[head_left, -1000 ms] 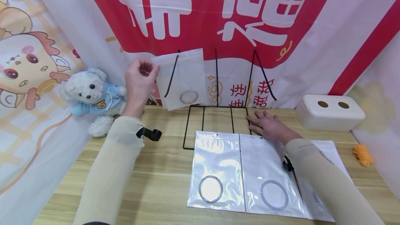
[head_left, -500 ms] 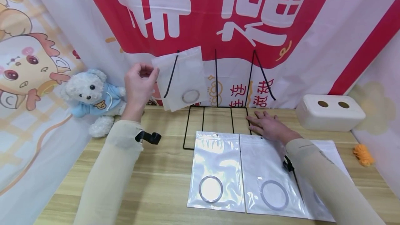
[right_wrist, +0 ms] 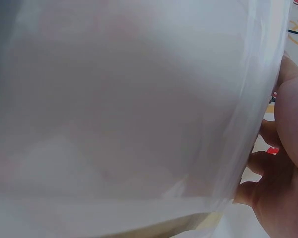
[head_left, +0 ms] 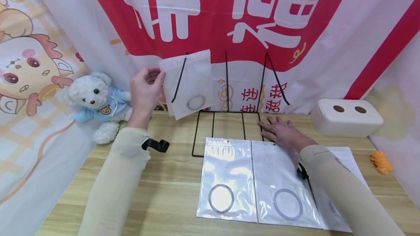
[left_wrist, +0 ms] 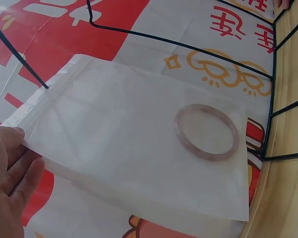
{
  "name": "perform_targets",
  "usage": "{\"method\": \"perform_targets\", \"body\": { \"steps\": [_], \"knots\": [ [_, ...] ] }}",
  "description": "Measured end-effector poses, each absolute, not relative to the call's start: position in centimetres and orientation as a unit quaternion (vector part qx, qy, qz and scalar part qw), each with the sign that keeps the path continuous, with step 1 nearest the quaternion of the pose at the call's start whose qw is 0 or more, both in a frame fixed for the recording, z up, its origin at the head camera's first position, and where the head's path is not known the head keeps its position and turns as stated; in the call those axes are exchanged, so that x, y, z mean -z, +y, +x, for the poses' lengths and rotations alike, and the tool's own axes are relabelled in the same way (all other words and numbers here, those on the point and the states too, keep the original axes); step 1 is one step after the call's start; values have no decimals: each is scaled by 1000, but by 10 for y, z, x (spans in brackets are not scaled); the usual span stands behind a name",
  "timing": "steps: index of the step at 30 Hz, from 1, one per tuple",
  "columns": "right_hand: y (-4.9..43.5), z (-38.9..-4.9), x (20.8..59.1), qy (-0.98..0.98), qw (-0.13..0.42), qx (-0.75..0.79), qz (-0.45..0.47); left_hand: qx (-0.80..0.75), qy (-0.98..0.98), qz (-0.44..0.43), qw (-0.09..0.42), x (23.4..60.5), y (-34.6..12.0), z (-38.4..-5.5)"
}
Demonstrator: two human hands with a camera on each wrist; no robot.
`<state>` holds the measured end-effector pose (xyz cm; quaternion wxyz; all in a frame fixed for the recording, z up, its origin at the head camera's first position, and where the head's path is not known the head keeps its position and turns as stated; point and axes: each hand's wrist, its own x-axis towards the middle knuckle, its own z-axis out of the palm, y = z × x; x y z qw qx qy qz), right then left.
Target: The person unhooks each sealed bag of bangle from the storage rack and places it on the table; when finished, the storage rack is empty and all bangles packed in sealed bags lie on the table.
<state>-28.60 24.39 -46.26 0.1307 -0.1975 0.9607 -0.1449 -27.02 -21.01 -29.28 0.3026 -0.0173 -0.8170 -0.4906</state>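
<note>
On the left hook of a black wire rack (head_left: 203, 112) hangs a translucent zip bag (head_left: 187, 83), tilted, with another bag layer showing behind it. My left hand (head_left: 146, 88) pinches the bag's upper left corner between thumb and fingers. A pale pinkish bangle (left_wrist: 206, 132) lies low inside that bag, seen in the left wrist view. My right hand (head_left: 283, 131) rests with fingers spread on the right side of the rack's base wires. Right below it lies a flat zip bag (head_left: 279, 174) holding a bangle; its film fills most of the right wrist view.
Another flat bangle bag (head_left: 228, 166) lies to its left, and a third (head_left: 338, 159) sits partly under my right forearm. A white plush bear (head_left: 95, 101) is at the left, a white box (head_left: 346, 119) with two holes at the right, near an orange yarn bundle (head_left: 381, 162).
The hanging bag has turned slightly on its hook, its bangle end swinging a little right and then back down and left. My left hand has shifted slightly left; my right hand stays still.
</note>
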Motion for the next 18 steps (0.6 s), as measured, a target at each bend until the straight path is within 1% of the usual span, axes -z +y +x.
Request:
{"method": "perform_targets", "body": {
  "steps": [18],
  "knots": [
    [245,-287,462,962,131,139,-197,487,-810,-13,327,293,-209,-274]
  ]
}}
